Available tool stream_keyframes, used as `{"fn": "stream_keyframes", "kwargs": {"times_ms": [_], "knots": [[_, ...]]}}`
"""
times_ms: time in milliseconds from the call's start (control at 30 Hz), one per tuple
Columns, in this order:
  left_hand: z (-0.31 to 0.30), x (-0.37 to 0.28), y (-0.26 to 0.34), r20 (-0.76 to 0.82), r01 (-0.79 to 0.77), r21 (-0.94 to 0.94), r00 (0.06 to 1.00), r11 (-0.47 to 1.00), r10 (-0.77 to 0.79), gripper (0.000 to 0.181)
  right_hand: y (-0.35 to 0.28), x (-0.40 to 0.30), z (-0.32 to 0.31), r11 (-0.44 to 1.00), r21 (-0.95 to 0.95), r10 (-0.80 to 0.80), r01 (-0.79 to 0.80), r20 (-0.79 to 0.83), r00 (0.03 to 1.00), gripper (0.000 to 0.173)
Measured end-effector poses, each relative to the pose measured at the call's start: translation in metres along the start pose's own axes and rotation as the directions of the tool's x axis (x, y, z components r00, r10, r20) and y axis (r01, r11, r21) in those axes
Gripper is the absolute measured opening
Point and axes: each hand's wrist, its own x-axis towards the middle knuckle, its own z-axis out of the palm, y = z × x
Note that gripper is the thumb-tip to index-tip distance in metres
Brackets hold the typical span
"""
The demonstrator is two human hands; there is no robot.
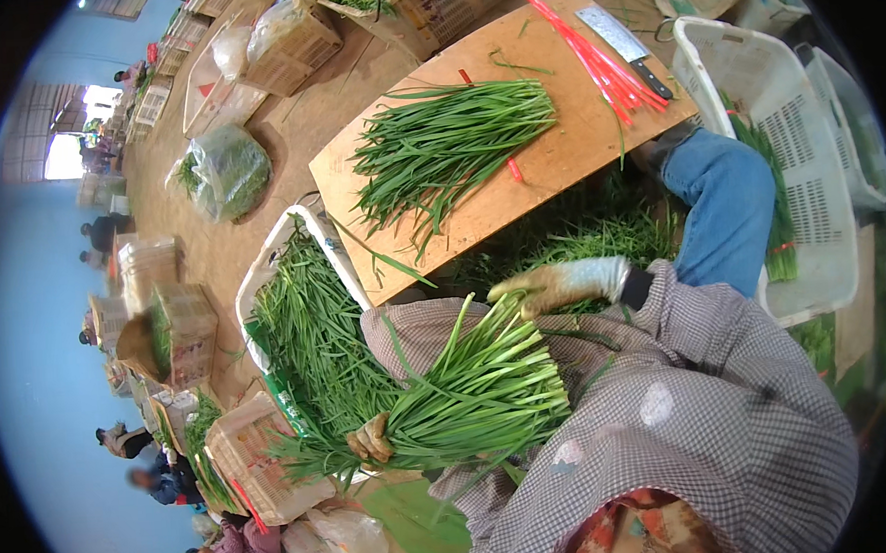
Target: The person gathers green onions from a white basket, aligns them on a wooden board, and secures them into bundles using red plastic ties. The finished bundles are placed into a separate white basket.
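Observation:
My left hand (370, 439), in a soiled work glove, grips a loose bunch of garlic chives (479, 395) near its leafy end. The bunch lies across my lap, pale stem ends to the right. My right hand (564, 285), also gloved, is at the upper stem ends; whether its fingers pinch a stem is unclear. Ahead, a second bunch of chives (455, 144) rests on a wooden board (427, 262), over a red strip (514, 169) whose ends stick out on both sides. Red plastic strips (597, 65) and a cleaver (610, 33) lie at the board's right end.
A white basket (245, 305) heaped with loose chives stands left of the board. At right, a white crate (806, 182) holds red-tied bundles. Cut greens (599, 242) lie beneath the board. A plastic bag of greens (227, 171) is on the floor. Other people (247, 546) sit further left.

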Motion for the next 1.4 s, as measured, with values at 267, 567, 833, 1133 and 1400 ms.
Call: {"fn": "stream_keyframes", "kwargs": {"times_ms": [267,567,833,1133,1400], "knots": [[-0.007,-0.004,-0.001,-0.022,-0.017,-0.023,1.000,1.000,0.017,0.013,-0.008,-0.022,0.006,0.801,0.572,-0.004,0.178,-0.292,0.957,0.036],[-0.012,-0.003,0.003,-0.062,0.033,-0.081,0.997,0.996,-0.038,0.013,-0.034,-0.015,0.056,0.983,0.183,0.003,-0.011,0.046,0.999,0.066],[-0.024,-0.003,0.011,0.004,-0.007,-0.038,1.000,0.999,0.007,0.013,-0.015,-0.020,0.022,0.669,0.697,-0.228,0.260,-0.141,0.964,0.031],[0.009,0.005,-0.030,0.034,-0.074,0.059,0.997,0.995,0.072,0.013,-0.003,-0.010,0.069,0.890,0.451,-0.092,0.071,0.026,0.995,0.041],[-0.013,0.002,-0.020,0.054,-0.128,-0.023,0.990,0.991,0.129,0.013,-0.011,-0.007,0.066,0.903,0.391,-0.165,0.180,-0.073,0.984,0.045]]}}
